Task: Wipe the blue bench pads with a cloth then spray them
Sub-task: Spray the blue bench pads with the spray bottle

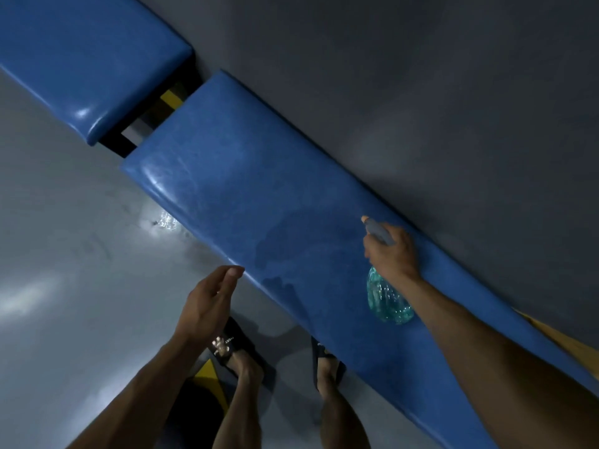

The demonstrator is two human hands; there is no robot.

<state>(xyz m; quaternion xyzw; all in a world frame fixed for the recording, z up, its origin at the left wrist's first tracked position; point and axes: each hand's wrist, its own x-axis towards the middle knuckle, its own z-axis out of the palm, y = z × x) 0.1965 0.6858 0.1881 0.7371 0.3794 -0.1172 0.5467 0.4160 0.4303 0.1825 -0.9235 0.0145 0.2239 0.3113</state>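
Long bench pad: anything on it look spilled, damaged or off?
The long pad carries a darker wet-looking patch ahead of the spray bottle held by the right hand. That fits spraying, not damage. No cloth shows.

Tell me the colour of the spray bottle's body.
Clear teal bottle, grey nozzle; head view.

We see a long blue bench pad (246,202) running diagonally across the frame, damp-patched near its middle. A second blue pad (87,59) sits upper left. A clear teal spray bottle (387,299) hangs above the long pad, lower right.

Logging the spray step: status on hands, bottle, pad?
Right hand grips spray bottle over long pad. Left hand open, empty. Damp patch on pad. Nothing blocking.
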